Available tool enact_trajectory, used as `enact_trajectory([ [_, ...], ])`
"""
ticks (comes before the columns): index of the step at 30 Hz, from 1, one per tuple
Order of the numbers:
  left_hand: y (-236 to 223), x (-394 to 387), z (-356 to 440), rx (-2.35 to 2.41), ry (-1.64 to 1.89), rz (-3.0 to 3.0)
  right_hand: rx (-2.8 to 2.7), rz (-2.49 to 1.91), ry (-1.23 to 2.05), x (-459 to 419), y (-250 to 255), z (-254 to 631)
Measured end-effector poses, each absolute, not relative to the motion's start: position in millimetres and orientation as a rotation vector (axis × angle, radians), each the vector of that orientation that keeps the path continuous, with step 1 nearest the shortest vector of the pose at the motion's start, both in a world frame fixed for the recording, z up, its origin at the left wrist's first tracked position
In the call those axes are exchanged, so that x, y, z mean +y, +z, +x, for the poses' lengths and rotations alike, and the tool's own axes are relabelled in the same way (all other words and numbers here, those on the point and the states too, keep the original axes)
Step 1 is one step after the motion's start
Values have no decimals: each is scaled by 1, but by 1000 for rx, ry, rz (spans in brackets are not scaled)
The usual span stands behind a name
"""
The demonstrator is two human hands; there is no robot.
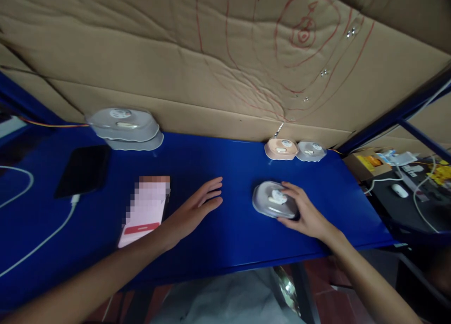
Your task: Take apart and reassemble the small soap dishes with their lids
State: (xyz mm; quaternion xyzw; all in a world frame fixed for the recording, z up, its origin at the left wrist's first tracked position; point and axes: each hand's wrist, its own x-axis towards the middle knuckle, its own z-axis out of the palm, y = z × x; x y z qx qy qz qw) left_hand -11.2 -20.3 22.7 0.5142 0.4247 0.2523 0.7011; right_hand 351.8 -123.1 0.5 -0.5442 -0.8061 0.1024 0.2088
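My right hand [305, 212] is wrapped round the right end of a small grey container [262, 199] with a clear lid and a pale round sticker. Part of the container is hidden under the fingers and thumb; I cannot tell whether it rests on the blue table [225, 234] or is slightly lifted. Apart from it, my left hand [200, 206] hovers over the middle of the table, fingers stretched out and holding nothing. Left of that hand, partly behind its forearm, lies a phone [150, 206] with a lit, partly blurred-out screen.
Stacked grey containers [128, 126] stand at the back left. By the cardboard wall [158, 65], a peach container [281, 150] sits beside another grey one [312, 152]. A dark tablet-like device [84, 169] lies left, near a white cable [45, 241]. Further right are a cardboard box [366, 166] and a mouse [400, 190].
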Motion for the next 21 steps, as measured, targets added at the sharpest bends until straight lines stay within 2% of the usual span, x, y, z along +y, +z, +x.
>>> enact_trajectory([
  [9,17,-24,-12,964,424,1290,-1922,-2198,-411,-143,5,526],
  [21,12,-23,-10,871,431,1381,-1739,-2261,-355,-60,4,589],
])
